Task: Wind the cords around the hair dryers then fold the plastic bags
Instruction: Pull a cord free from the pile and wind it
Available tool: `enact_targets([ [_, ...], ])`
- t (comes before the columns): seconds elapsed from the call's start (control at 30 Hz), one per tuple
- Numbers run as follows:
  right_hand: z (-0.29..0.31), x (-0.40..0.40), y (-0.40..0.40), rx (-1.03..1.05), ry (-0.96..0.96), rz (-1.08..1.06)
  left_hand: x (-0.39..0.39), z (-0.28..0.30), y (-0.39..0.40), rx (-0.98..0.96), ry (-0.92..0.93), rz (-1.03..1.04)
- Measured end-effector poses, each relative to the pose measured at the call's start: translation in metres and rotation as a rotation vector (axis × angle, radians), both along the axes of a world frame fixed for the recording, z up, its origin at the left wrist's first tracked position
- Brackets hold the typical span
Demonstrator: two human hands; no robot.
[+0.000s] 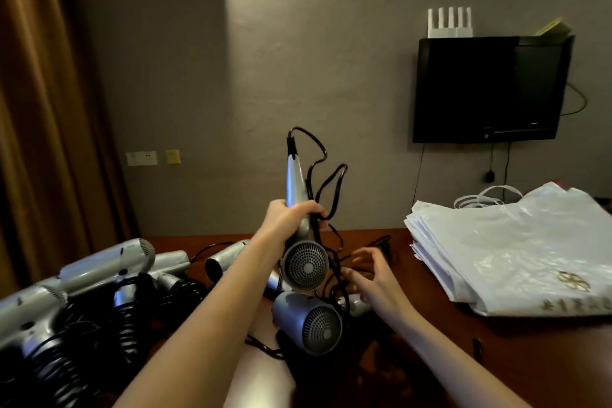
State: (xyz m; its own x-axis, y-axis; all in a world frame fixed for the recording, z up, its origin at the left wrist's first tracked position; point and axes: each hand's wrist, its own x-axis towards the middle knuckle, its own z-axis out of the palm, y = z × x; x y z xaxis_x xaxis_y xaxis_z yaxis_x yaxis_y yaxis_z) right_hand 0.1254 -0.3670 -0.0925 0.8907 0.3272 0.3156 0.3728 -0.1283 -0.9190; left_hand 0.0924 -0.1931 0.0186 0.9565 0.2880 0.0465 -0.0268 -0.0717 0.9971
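We held one hair dryer (pixel 299 225) up off the table (pixel 496 341) in our left hand (pixel 291 215), the fingers wrapped round the handle near where it meets the barrel. The dryer stood nearly upright and upside down: its grilled rear end faced us at the bottom, and the handle's long axis ran up and slightly left to the cord's stiff collar at the top. From that collar the black cord (pixel 326 175) looped loosely down the right side of the handle and trailed to the table below. That put the slack on the side of our right hand (pixel 371 270), which was lower and to the right, fingers spread and half curled over the tangle; blur made it hard to tell whether it already pinched the cord. Winding would likely need that hand to carry the cord up and round the handle. The stacked plastic bags (pixel 516 252) lay well apart at the right.
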Motion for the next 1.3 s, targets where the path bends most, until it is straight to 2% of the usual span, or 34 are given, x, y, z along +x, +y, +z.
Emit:
enact_targets([
  [0.1,-0.001,-0.011,0.000,-0.132,0.063,0.244,-0.006,0.014,0.006,-0.024,-0.070,0.024],
  [0.17,0.003,-0.017,0.001,-0.160,0.067,0.333,-0.010,0.020,0.009,-0.009,-0.102,0.038],
  [0.3,0.025,-0.017,-0.010,-0.185,-0.071,0.291,-0.021,0.026,0.024,0.019,-0.064,0.049],
  [0.47,0.063,-0.009,-0.021,-0.201,-0.164,0.208,-0.032,0.018,0.042,0.213,0.055,0.096],
  [0.67,0.096,-0.012,-0.010,-0.072,-0.225,0.182,-0.031,-0.003,0.040,0.074,0.076,-0.051],
  [0.77,0.106,-0.019,0.006,-0.038,-0.261,0.184,-0.026,-0.005,0.029,0.210,0.088,-0.089],
  [1.0,0.112,-0.020,0.031,0.207,-0.078,0.212,-0.019,0.000,0.023,0.405,0.141,-0.169],
  [1.2,0.111,-0.019,0.058,0.339,0.093,0.291,-0.017,-0.004,0.029,0.314,0.123,-0.163],
  [1.3,0.108,-0.020,0.067,0.371,0.117,0.322,-0.018,-0.006,0.031,0.249,0.081,-0.139],
])
